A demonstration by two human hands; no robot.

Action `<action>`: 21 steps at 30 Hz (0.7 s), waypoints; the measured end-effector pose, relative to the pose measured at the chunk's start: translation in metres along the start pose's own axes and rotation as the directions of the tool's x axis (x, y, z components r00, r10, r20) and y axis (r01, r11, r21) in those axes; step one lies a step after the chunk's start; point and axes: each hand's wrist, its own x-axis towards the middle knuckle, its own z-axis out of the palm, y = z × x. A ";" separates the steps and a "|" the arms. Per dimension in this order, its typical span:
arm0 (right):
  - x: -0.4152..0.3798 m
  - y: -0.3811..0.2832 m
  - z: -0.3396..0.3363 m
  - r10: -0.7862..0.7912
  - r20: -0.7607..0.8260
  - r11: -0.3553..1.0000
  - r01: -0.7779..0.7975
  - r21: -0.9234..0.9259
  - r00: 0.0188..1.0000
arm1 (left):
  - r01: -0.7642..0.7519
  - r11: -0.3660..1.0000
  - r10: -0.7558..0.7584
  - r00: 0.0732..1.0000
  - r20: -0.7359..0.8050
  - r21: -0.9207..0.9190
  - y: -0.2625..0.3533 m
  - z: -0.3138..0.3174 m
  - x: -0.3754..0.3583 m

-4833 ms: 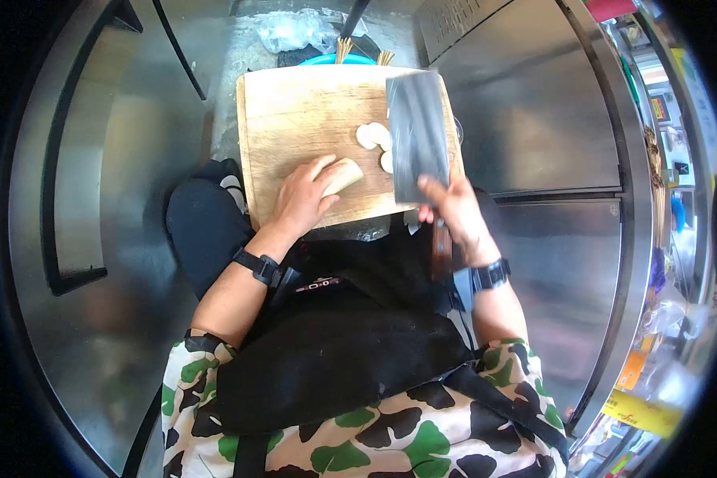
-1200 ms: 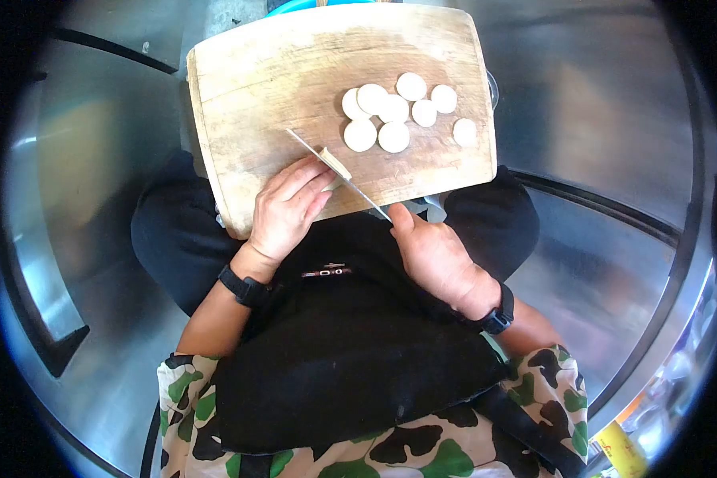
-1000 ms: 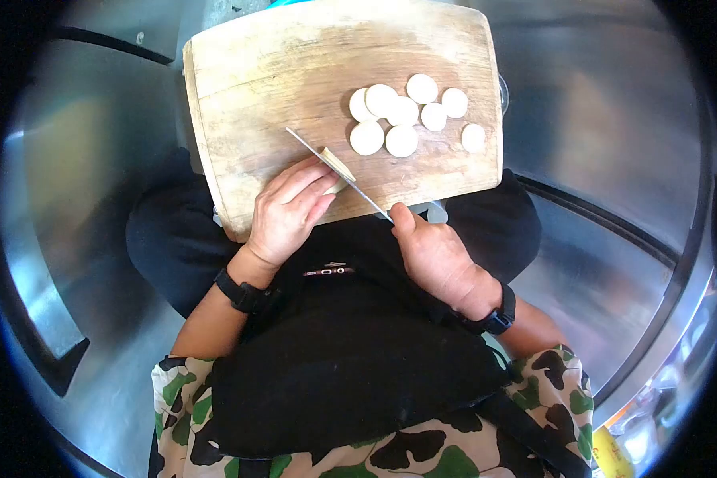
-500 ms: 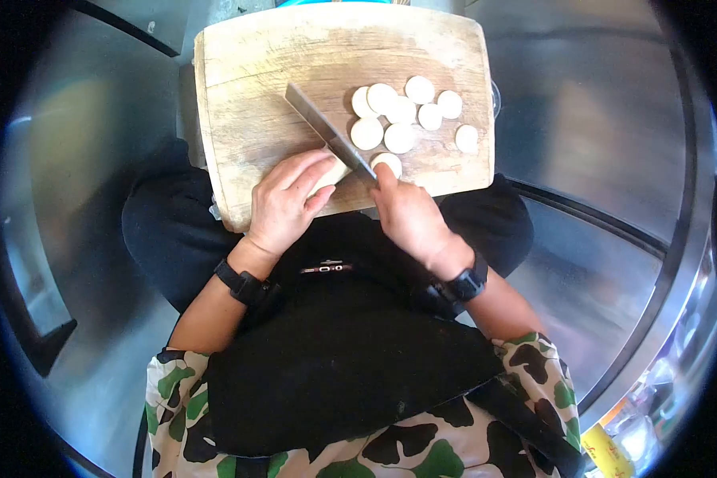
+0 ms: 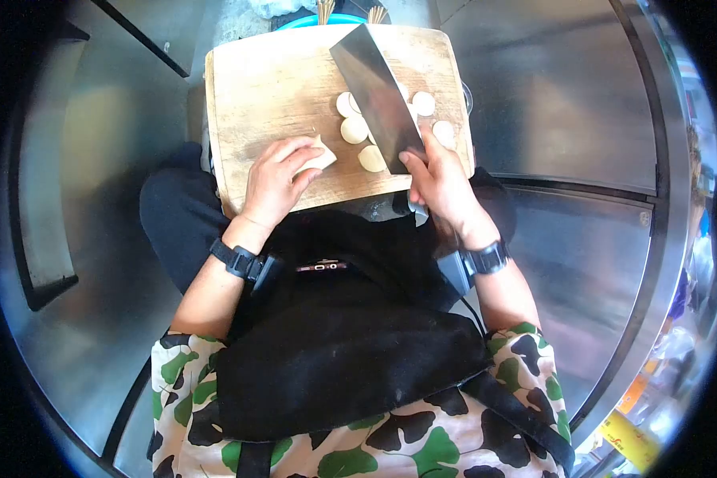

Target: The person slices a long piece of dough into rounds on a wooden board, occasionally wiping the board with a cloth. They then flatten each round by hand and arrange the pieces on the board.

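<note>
- In the head view, I have the cleaver [image 5: 377, 99] over the right half of the cutting board [image 5: 255, 88]; I cannot tell whether it touches anything beneath.
- Its long axis slants from the right hand [image 5: 444, 182], by the near edge, toward the far edge, leaning left as it goes; the end of the blade reaches almost to that far edge.
- The blade is a broad, dark-grey rectangle, its flat face turned up to me, with a soft sheen and a lighter patch.
- The right hand is closed round the grip, thumb laid on the blade's flat.
- The left hand [image 5: 277, 175] pinches the pale log [image 5: 320, 157] between bent fingers and thumb, at the middle of the board toward the near edge.
- The log's bare end points toward the right edge; fingers cover most of its length, so I read its axis only roughly, from palm to right.
- It looks cream-coloured and smooth.
- Round, pale slices [image 5: 354, 130] lie right of it, some partly hidden behind the blade.
</note>
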 end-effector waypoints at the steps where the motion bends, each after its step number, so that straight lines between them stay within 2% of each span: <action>1: -0.008 -0.003 0.001 -0.019 -0.006 0.998 0.019 -0.054 1.000 | -0.012 1.000 0.012 1.000 -0.002 0.004 0.001 0.000 -0.001; 2: -0.015 -0.003 0.005 -0.027 -0.001 0.996 0.026 -0.089 1.000 | -0.021 1.000 0.021 1.000 -0.003 0.008 0.003 -0.001 -0.002; 3: -0.017 0.008 0.012 -0.179 -0.008 0.953 0.171 -0.250 0.984 | -0.031 0.999 0.032 0.999 -0.004 0.008 0.005 -0.001 -0.001; 5: -0.031 0.010 0.019 -0.138 0.043 0.939 0.145 -0.313 0.989 | -0.004 1.000 0.004 1.000 0.000 0.007 0.007 -0.001 -0.001; 6: -0.037 0.011 0.023 -0.212 0.039 0.882 0.209 -0.422 0.976 | 0.001 1.000 0.000 1.000 -0.002 0.011 0.006 0.000 -0.002; 7: -0.041 0.012 0.026 -0.223 0.055 0.859 0.223 -0.461 0.973 | 0.004 1.000 -0.004 1.000 -0.005 0.016 0.004 0.001 -0.002; 12: -0.049 0.010 0.031 -0.161 0.119 0.858 0.198 -0.474 0.980 | -0.021 0.999 0.022 1.000 -0.022 0.046 0.005 0.001 0.001; 15: -0.048 0.015 0.034 -0.197 0.154 0.794 0.250 -0.555 0.968 | -0.029 0.998 0.031 0.999 -0.027 0.064 0.005 0.002 0.001; 18: -0.046 0.014 0.036 -0.192 0.163 0.786 0.251 -0.565 0.968 | -0.022 0.997 0.024 1.000 -0.020 0.073 0.004 0.002 0.001; 21: -0.045 0.011 0.041 -0.144 0.205 0.766 0.241 -0.596 0.968 | -0.011 0.998 0.011 1.000 -0.009 0.065 0.000 0.003 0.000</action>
